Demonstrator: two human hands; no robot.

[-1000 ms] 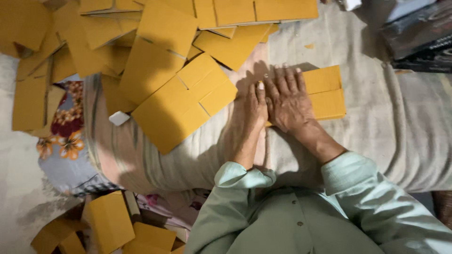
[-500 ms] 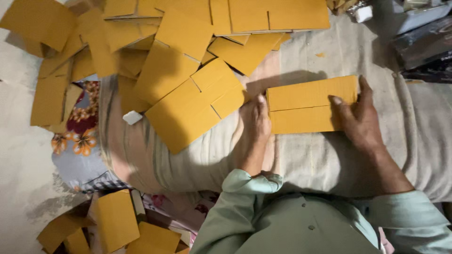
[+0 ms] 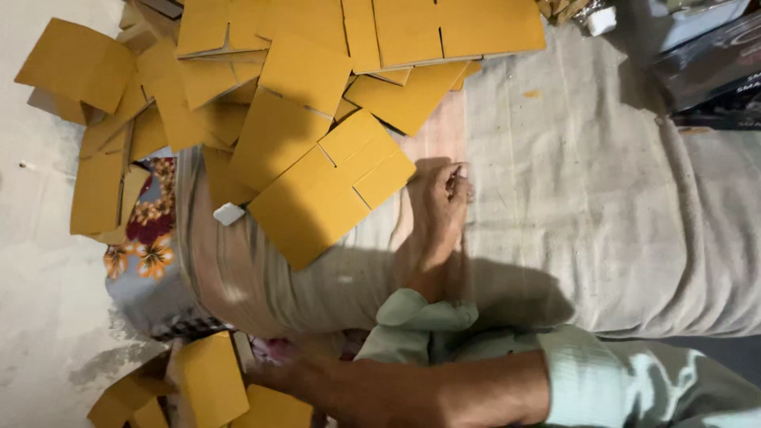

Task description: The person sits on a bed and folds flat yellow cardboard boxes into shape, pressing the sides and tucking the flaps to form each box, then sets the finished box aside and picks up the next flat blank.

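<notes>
On the cloth-covered bed [image 3: 602,206], folded card piece from 0.5 s ago was gone. Left hand [image 3: 441,198] rested loosely curled, empty; right hand [image 3: 289,372] had swung across to lower-left stack of cards [image 3: 208,379], grip can't tell.

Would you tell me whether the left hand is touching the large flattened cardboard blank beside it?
Apart. The head view shows a strip of beige cloth between the curled left hand and the nearest edge of the cardboard blank.
</notes>
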